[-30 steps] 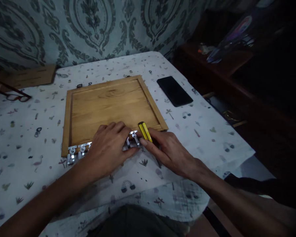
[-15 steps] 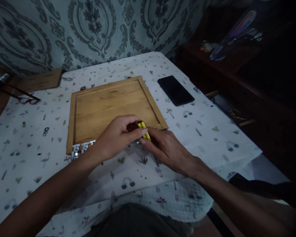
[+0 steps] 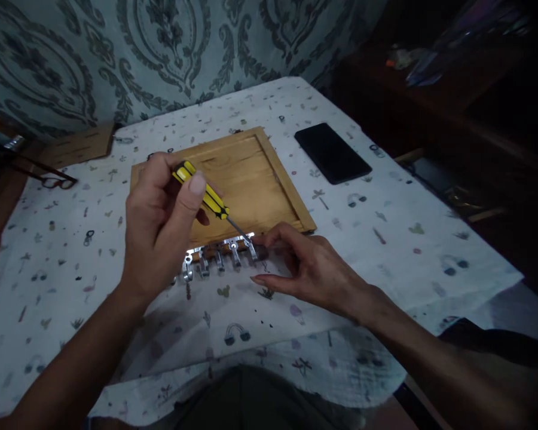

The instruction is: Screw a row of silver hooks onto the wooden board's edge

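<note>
My left hand (image 3: pixel 156 227) grips a yellow and black screwdriver (image 3: pixel 213 200) by its handle. The shaft slants down to the right, its tip at the right end of a silver metal hook rail (image 3: pixel 235 248). That rail runs along the near edge of a framed wooden board (image 3: pixel 237 173), and several hooks hang from it toward me. Just right of the rail's end is my right hand (image 3: pixel 300 263), thumb and forefinger apart, its forefinger by the board's near edge. Whether its curled fingers touch the rail is hard to see.
A patterned white cloth (image 3: pixel 349 245) covers the table. Beyond the board to the right lies a black phone (image 3: pixel 332 152). Eyeglasses (image 3: pixel 58 181) and a piece of cardboard (image 3: pixel 80 143) rest at the far left. Dark furniture stands at the right.
The hands have parted. My left hand has risen and moved left with the screwdriver, now pointing its shaft at the rail. My right hand has let go of the screwdriver and opened.
</note>
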Action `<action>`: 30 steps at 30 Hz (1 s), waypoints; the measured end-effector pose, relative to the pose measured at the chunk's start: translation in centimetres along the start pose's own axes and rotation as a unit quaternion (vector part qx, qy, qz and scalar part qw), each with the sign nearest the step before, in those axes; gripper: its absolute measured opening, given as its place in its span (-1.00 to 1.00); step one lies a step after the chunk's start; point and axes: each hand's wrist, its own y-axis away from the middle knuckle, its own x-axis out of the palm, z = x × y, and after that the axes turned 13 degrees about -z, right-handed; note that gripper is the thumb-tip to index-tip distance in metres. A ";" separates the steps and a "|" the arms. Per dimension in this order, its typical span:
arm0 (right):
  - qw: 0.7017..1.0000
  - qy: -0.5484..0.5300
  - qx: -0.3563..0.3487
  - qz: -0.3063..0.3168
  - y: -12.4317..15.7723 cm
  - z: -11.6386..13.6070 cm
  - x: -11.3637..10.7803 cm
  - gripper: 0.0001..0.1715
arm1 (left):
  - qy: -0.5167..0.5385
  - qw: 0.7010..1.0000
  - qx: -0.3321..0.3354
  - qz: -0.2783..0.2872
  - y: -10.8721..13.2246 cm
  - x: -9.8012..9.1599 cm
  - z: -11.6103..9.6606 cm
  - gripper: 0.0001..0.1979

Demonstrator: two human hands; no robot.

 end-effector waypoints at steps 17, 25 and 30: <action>1.000 -0.015 -0.010 -0.016 0.3 -0.6 0.5 -0.81 | -0.100 0.967 0.234 0.018 1.3 0.7 1.1 -0.90; 1.000 -0.017 0.007 -0.011 0.4 -0.5 0.5 -0.83 | -0.106 0.959 0.259 0.039 1.1 0.7 0.5 -0.92; 1.000 -0.012 0.007 -0.010 0.4 -0.6 0.4 -0.83 | -0.134 0.955 0.256 0.063 1.1 0.6 -0.4 -0.89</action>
